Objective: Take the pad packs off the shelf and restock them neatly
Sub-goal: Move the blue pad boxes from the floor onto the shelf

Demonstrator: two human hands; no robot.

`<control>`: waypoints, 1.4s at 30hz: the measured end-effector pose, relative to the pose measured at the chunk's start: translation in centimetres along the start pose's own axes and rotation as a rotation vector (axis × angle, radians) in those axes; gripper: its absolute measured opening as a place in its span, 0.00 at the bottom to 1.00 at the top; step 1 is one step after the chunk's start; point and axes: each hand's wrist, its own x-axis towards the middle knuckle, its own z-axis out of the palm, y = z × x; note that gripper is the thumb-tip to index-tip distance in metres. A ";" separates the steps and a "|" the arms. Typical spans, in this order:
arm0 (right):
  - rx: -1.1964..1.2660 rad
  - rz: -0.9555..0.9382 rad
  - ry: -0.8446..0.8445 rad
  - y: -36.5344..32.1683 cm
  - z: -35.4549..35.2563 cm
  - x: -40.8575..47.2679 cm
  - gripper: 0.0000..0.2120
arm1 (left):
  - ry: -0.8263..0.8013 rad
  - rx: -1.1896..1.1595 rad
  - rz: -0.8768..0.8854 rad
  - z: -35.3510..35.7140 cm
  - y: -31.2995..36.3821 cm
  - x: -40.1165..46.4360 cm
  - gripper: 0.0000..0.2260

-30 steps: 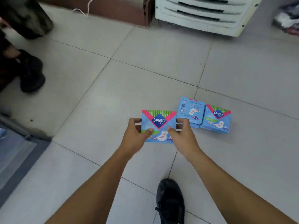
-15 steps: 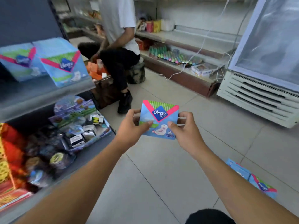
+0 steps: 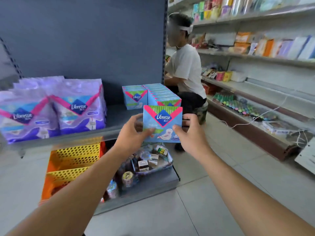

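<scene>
Flat blue Libresse pad pack (image 3: 162, 124) hiding shelf row's front pack; left hand (image 3: 131, 133) and right hand (image 3: 190, 133) fingers curling, pinching pack's side edges.

"libresse" on blue pack (image 3: 162, 124), purple packs (image 3: 80, 106).
</scene>
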 end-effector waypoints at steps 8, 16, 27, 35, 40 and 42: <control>-0.084 -0.077 -0.130 -3.4 7.3 5.3 0.20 | 0.143 0.054 -0.034 -6.3 -3.5 6.5 0.23; -0.199 -0.091 -0.135 -2.1 12.4 11.4 0.25 | 0.238 0.187 -0.042 -7.0 -7.7 15.1 0.23; -0.597 -0.265 -0.254 0.2 15.9 14.5 0.17 | 0.265 0.287 -0.079 -5.9 -11.2 22.5 0.25; -0.763 -0.352 -0.349 1.3 17.2 14.8 0.20 | 0.296 0.299 -0.084 -5.1 -12.3 24.3 0.25; -0.752 -0.332 -0.364 1.4 17.3 15.1 0.19 | 0.297 0.321 -0.103 -4.8 -12.4 25.1 0.23; -0.743 -0.330 -0.355 1.5 17.2 15.2 0.19 | 0.308 0.342 -0.109 -4.7 -12.4 25.3 0.22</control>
